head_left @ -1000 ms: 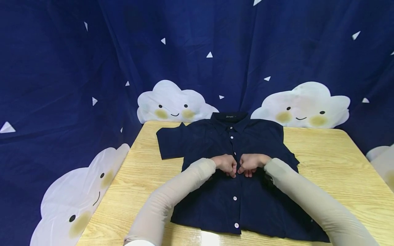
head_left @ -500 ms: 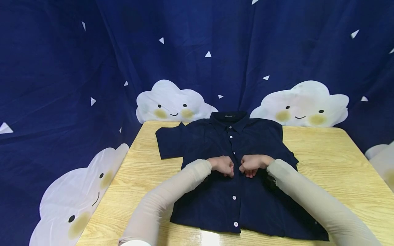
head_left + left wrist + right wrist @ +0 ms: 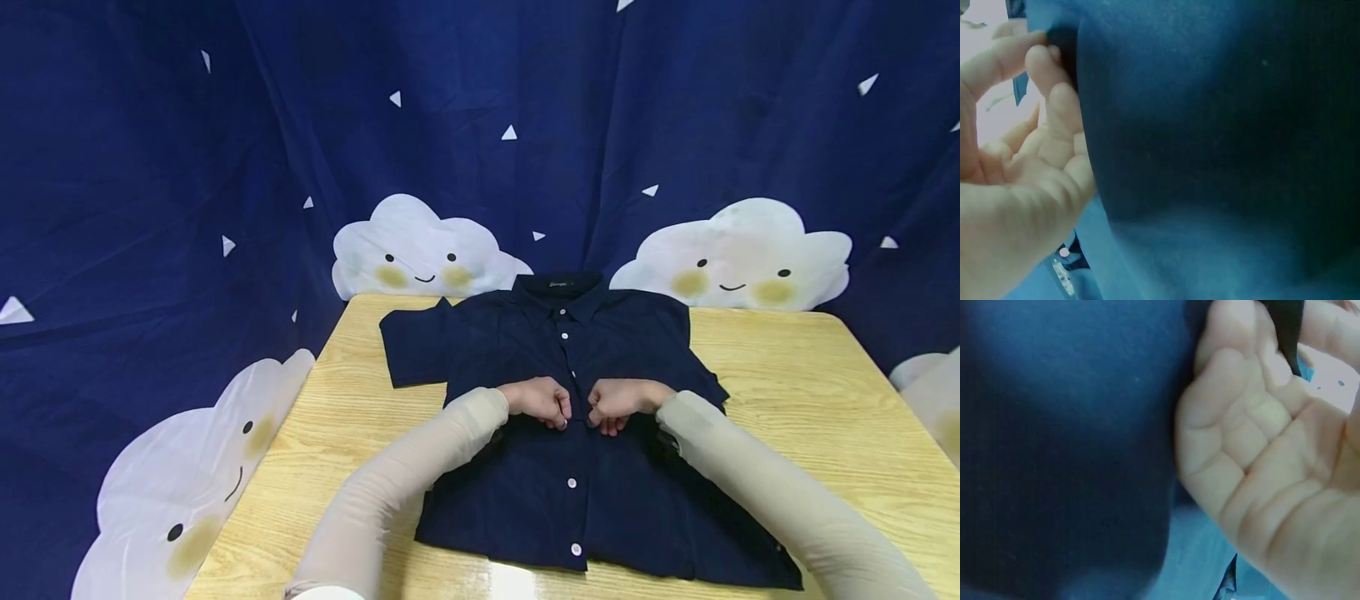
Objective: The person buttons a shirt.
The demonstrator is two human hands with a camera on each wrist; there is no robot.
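Observation:
A dark navy short-sleeved button shirt (image 3: 517,492) lies front up, its collar (image 3: 558,287) at the far side. Over the middle of its front, my left hand (image 3: 538,400) pinches the cloth beside the button line. In the left wrist view, thumb and fingertips (image 3: 1050,53) meet on a fold of it. Across a small gap, my right hand (image 3: 624,398) pinches the facing front edge. A strip of dark cloth (image 3: 1288,331) shows between thumb and curled fingers in the right wrist view. White buttons (image 3: 572,483) run down the front; those between the hands are hidden.
The shirt rests on a light wooden table (image 3: 780,375), its hem close to the near edge. One sleeve (image 3: 415,346) spreads out to the left. Behind and at the left hangs a blue curtain (image 3: 450,125) with white clouds and triangles.
My hands have drawn slightly apart, left hand leftward and right hand rightward, so the gap between them over the button line is wider. The shirt as a whole stays in place.

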